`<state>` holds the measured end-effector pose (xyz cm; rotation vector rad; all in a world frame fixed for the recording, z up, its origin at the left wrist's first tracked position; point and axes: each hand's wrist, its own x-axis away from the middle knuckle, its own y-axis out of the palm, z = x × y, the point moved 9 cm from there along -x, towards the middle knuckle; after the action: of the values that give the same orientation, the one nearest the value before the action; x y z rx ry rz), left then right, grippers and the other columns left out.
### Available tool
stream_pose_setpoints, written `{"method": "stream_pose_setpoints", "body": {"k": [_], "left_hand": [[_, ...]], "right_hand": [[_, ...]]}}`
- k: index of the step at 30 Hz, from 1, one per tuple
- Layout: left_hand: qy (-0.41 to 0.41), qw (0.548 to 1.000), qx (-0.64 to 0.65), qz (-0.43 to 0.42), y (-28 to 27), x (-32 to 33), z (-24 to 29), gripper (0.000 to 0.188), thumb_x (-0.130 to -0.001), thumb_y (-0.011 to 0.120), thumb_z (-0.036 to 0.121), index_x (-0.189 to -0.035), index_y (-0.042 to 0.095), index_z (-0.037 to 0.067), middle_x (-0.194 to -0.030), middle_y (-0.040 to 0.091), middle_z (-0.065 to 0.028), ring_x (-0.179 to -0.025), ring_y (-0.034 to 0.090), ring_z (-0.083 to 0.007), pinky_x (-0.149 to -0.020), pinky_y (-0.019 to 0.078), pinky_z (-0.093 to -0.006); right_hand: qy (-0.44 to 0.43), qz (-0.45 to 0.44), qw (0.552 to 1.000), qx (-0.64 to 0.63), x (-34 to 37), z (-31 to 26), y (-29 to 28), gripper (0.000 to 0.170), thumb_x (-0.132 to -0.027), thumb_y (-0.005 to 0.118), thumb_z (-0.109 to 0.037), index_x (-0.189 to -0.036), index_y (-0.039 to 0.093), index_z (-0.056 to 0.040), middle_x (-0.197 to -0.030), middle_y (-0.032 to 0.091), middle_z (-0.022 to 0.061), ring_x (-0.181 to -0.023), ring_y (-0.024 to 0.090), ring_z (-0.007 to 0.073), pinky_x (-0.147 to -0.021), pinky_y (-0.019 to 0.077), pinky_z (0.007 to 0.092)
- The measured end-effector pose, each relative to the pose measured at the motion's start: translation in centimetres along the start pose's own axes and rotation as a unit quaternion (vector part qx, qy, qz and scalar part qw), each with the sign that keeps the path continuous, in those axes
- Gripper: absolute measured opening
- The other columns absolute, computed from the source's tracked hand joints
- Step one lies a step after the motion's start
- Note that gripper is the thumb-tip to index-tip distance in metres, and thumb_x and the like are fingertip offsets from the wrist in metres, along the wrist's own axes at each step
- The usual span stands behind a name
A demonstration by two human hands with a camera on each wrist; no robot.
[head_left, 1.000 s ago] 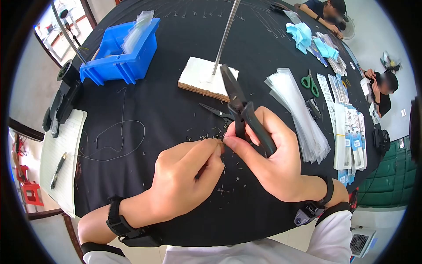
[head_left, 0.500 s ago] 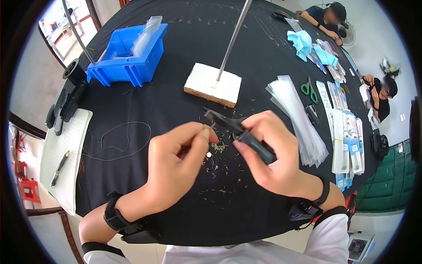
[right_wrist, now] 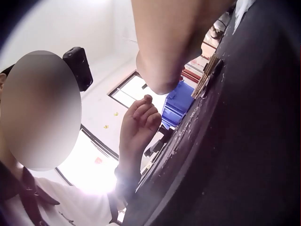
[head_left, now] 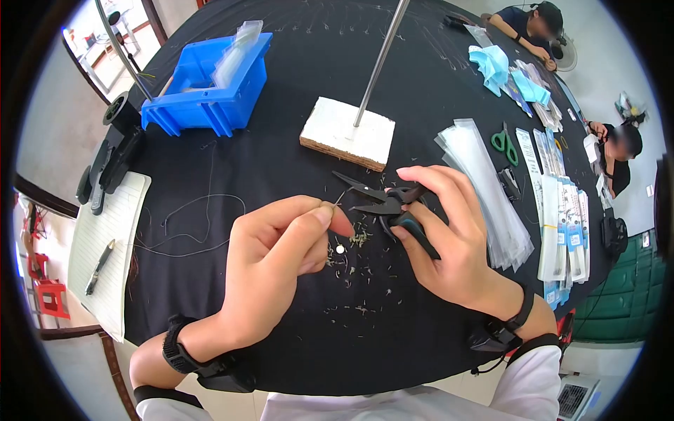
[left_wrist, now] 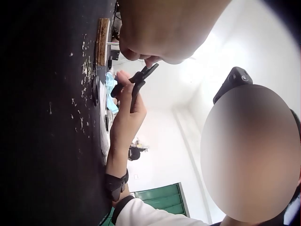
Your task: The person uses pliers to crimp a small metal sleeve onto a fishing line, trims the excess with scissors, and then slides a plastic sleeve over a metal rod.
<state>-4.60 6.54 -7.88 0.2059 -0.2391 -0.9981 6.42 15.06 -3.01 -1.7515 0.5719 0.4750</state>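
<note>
My left hand [head_left: 270, 263] pinches a thin, wire-like piece [head_left: 341, 197] between thumb and forefinger, its end sticking up to the right. Opposite it, my right hand [head_left: 453, 242] holds black pliers [head_left: 397, 205] with dark teal handle grips, the nose pointing left toward the pinched piece. Behind them on the cloth lie small black snips [head_left: 357, 185], partly overlapped by the pliers in the head view. In the left wrist view the pliers [left_wrist: 141, 80] stand just below the left fingers. A small white disc [head_left: 340, 249] and scattered clippings [head_left: 360, 237] lie beneath the hands.
A white-topped wooden block [head_left: 337, 133] carries an upright metal rod [head_left: 382, 63]. To the left are a blue bin [head_left: 203, 98], a stapler [head_left: 105, 172], a notebook [head_left: 105, 245] and a pen [head_left: 100, 266]. Plastic sleeves [head_left: 488, 196], green scissors [head_left: 504, 144] and packets [head_left: 565, 231] lie right.
The hands have moved apart from touching. The pliers have swung from pointing up to pointing left, and the thin piece in the left fingers has come into view.
</note>
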Motion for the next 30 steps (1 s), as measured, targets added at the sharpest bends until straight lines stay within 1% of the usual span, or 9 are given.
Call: {"method": "stream_pose_setpoints", "body": {"k": [3, 6, 7, 12, 15, 18, 21, 27, 30], "left_hand": [[-0.016, 0.999, 0.031, -0.014, 0.3, 0.0, -0.4, 0.026, -0.092, 0.04, 0.01, -0.077, 0.056, -0.004, -0.049, 0.031, 0.0054, -0.046, 0.025, -0.0045, -0.047, 0.0232, -0.0227], [-0.019, 0.998, 0.057, -0.033, 0.3, 0.0, -0.7, 0.025, -0.091, 0.043, 0.01, -0.081, 0.058, -0.006, -0.051, 0.034, 0.0054, -0.048, 0.026, -0.0032, -0.046, 0.0234, -0.0214], [-0.019, 0.997, 0.067, -0.041, 0.3, 0.0, -0.8, 0.024, -0.091, 0.044, 0.01, -0.083, 0.06, -0.007, -0.052, 0.035, 0.0053, -0.048, 0.027, -0.0026, -0.046, 0.0235, -0.0207], [-0.025, 0.997, 0.056, -0.049, 0.4, 0.0, -1.1, 0.024, -0.091, 0.045, 0.01, -0.083, 0.06, -0.007, -0.052, 0.036, 0.0052, -0.049, 0.027, -0.0026, -0.046, 0.0236, -0.0207], [-0.025, 0.997, 0.04, -0.056, 0.6, 0.0, -1.1, 0.024, -0.091, 0.045, 0.009, -0.084, 0.06, -0.007, -0.052, 0.037, 0.005, -0.049, 0.028, -0.0023, -0.046, 0.0237, -0.0208], [-0.009, 0.998, 0.008, -0.068, 0.8, 0.1, -0.6, 0.023, -0.091, 0.045, 0.009, -0.084, 0.061, -0.006, -0.053, 0.038, 0.0048, -0.049, 0.028, -0.0018, -0.046, 0.023, -0.0206], [0.004, 0.997, -0.017, -0.075, 0.8, 0.2, -0.4, 0.023, -0.091, 0.046, 0.009, -0.083, 0.061, -0.006, -0.053, 0.038, 0.0052, -0.049, 0.028, -0.0013, -0.046, 0.0215, -0.0203], [0.008, 0.995, -0.063, -0.071, 0.7, 0.3, -0.5, 0.022, -0.09, 0.047, 0.01, -0.082, 0.061, -0.006, -0.053, 0.036, 0.0062, -0.049, 0.027, -0.0005, -0.045, 0.0193, -0.0202], [0.012, 0.994, -0.081, -0.068, 0.7, 0.2, -0.5, 0.022, -0.09, 0.047, 0.009, -0.082, 0.061, -0.005, -0.053, 0.036, 0.0064, -0.049, 0.027, -0.0004, -0.044, 0.0189, -0.0204]], "right_hand": [[-0.015, 0.009, 1.0, 0.009, 0.1, -0.1, 0.0, 0.026, -0.059, 0.071, -0.004, -0.082, 0.061, 0.0037, -0.105, 0.054, 0.0134, -0.094, 0.052, 0.0319, -0.076, 0.0439, 0.0392], [-0.011, 0.001, 1.0, -0.001, 0.0, -0.3, 0.0, 0.022, -0.056, 0.068, 0.003, -0.076, 0.059, 0.0055, -0.1, 0.055, 0.0151, -0.09, 0.053, 0.0323, -0.074, 0.0445, 0.0375], [-0.016, 0.007, 1.0, 0.004, 0.0, -0.5, -0.1, 0.022, -0.055, 0.069, 0.002, -0.075, 0.058, 0.0054, -0.097, 0.055, 0.0148, -0.088, 0.053, 0.0318, -0.072, 0.0443, 0.0373], [-0.038, 0.026, 0.999, 0.019, 0.1, -1.0, -0.5, 0.022, -0.054, 0.071, 0.001, -0.07, 0.057, 0.0045, -0.086, 0.054, 0.0137, -0.077, 0.052, 0.0301, -0.064, 0.0426, 0.0359], [-0.045, 0.026, 0.999, 0.005, 0.3, -0.9, -0.4, 0.024, -0.053, 0.073, -0.005, -0.07, 0.057, 0.0011, -0.08, 0.053, 0.0098, -0.074, 0.053, 0.0271, -0.06, 0.0418, 0.0344], [-0.027, 0.032, 0.998, -0.04, 0.4, -0.4, -0.4, 0.022, -0.057, 0.074, -0.006, -0.068, 0.056, 0.0008, -0.077, 0.051, 0.0099, -0.067, 0.052, 0.0246, -0.053, 0.0407, 0.0303], [0.01, 0.028, 0.996, -0.087, 0.7, 0.1, -0.2, 0.022, -0.062, 0.076, -0.009, -0.067, 0.055, -0.0002, -0.073, 0.05, 0.0096, -0.059, 0.05, 0.0218, -0.048, 0.039, 0.0284], [-0.002, 0.026, 0.995, -0.1, 0.7, 0.4, -0.4, 0.027, -0.062, 0.078, -0.015, -0.064, 0.054, -0.0024, -0.069, 0.048, 0.0074, -0.055, 0.049, 0.0194, -0.046, 0.0383, 0.0277], [-0.012, 0.034, 0.996, -0.078, 0.8, 0.3, -0.3, 0.029, -0.062, 0.079, -0.017, -0.063, 0.054, -0.0028, -0.069, 0.048, 0.0071, -0.054, 0.048, 0.0189, -0.045, 0.0371, 0.0273]]}}
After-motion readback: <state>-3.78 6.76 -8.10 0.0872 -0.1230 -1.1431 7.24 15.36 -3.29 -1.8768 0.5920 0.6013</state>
